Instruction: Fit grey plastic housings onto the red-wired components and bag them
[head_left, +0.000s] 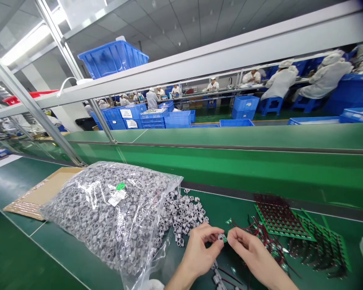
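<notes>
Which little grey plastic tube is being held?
The grey plastic tube pinched in the left hand, beside a small green piece; others lie on the green table or in the clear plastic bag.

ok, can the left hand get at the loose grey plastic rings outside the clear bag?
Likely yes: the loose grey plastic rings lie beside the left hand, nothing visibly between, though it's pinching a small grey part.

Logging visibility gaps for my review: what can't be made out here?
Head view:
- Held gray part: partly covered by the left hand.
- Right hand: contact with that part too small to tell.
- Bag label: print too small.
- Blue bin: contents hidden by its wall.
</notes>
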